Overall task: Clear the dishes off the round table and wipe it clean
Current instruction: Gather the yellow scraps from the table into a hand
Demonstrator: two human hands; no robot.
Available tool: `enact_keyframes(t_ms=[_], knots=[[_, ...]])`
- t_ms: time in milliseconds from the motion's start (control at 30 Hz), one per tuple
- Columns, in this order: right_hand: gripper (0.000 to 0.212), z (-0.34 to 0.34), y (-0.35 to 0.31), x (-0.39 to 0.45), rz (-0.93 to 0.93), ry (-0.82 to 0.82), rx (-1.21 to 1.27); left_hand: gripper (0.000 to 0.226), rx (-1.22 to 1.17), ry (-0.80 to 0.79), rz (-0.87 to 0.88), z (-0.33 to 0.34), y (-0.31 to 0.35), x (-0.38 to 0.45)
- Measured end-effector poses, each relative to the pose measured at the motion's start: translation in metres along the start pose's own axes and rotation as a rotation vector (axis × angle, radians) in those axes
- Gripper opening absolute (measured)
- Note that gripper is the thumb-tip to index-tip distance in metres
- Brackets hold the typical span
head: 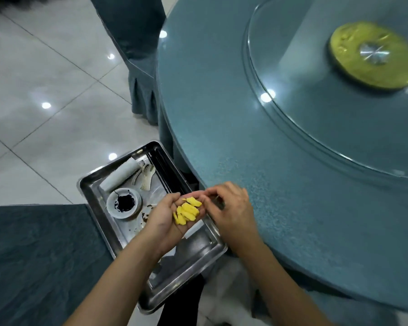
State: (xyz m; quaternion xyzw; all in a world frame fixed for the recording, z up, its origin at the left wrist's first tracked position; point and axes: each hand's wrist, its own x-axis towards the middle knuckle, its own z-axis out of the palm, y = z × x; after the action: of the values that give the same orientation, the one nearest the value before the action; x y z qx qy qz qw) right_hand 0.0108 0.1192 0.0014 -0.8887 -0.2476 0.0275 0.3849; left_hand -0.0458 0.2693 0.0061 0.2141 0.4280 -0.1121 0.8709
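Observation:
The round table [257,142] has a blue-green top with a glass turntable [327,109] and a yellow hub [372,55] at its middle. My left hand [167,212] is cupped palm up above a steel tray [99,208], and several yellow food scraps [187,210] lie in its palm. My right hand [231,205] rests at the table's edge beside the left palm, its fingers curled with the tips close together. What they pinch is blurred.
In the steel tray sit a small white dish with black residue [124,203], a rolled white cloth [120,176], spoons [146,176] and dark chopsticks [165,172]. Blue-covered chairs stand at the lower left [33,262] and at the top [137,55]. The floor is glossy tile [45,90].

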Motion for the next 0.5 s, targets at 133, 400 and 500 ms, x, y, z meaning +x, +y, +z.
enact_keyframes(t_ms=[133,400,500], knots=[[0.009,-0.052,-0.013,-0.059,0.000,0.014,-0.070,0.060,0.147,-0.048,-0.026,0.032,-0.048,-0.021],[0.017,-0.141,-0.011,-0.195,0.165,0.094,-0.203,0.063,0.271,-0.189,-0.118,0.083,-0.186,-0.102],[0.021,-0.177,-0.014,-0.254,0.280,0.116,-0.270,0.055,0.366,-0.173,-0.193,0.087,-0.240,-0.133]])
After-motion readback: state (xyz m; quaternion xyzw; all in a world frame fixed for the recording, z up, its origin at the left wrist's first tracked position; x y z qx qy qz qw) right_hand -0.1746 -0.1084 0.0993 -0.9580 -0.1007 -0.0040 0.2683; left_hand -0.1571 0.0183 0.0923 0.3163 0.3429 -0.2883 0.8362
